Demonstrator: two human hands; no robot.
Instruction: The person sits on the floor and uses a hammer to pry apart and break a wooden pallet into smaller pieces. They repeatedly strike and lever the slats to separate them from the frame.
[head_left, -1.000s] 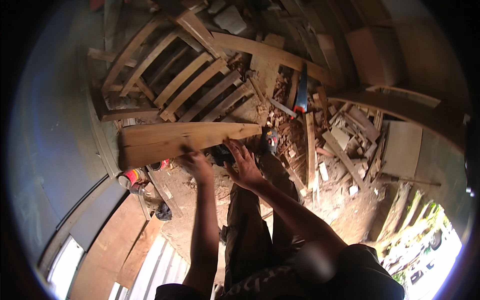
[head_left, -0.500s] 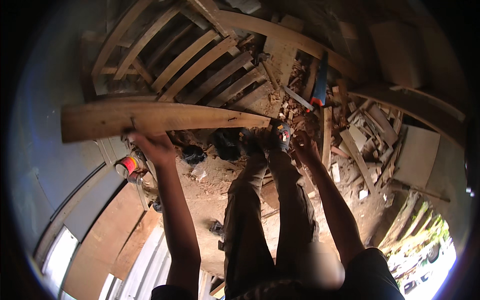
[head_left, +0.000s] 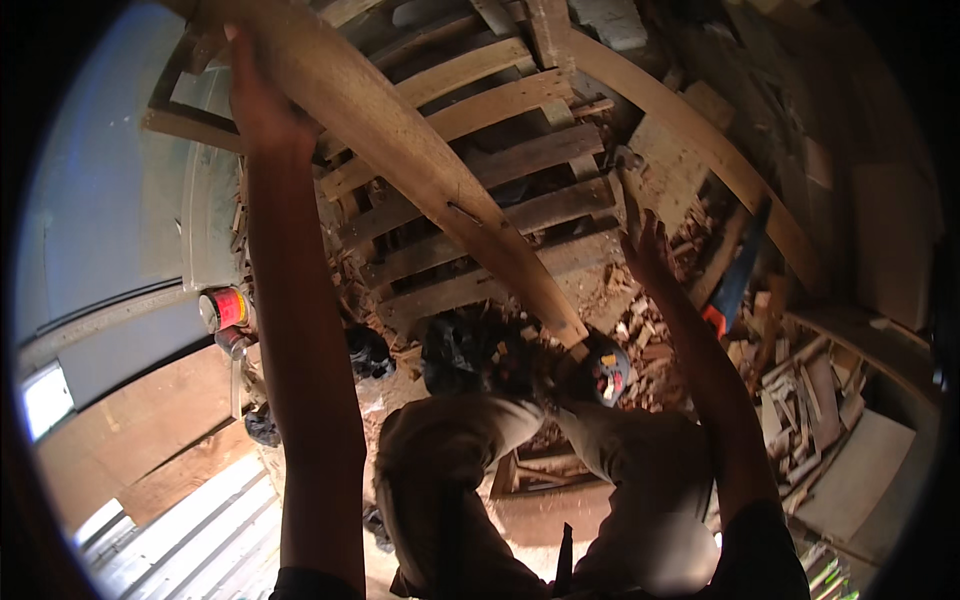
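My L hand [head_left: 272,108], 11 o'clock, grips plank [head_left: 420,180], tightness unclear; R hand [head_left: 648,243], 2 o'clock, spread, looks empty. Prob. positioning it; next move needs steady L grip.

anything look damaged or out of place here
Wood scraps lie strewn beside the right shoe, with a saw among them, which looks untidy underfoot. The plank at the left hand bears a short dark mark; whether that is a crack, I can't tell.
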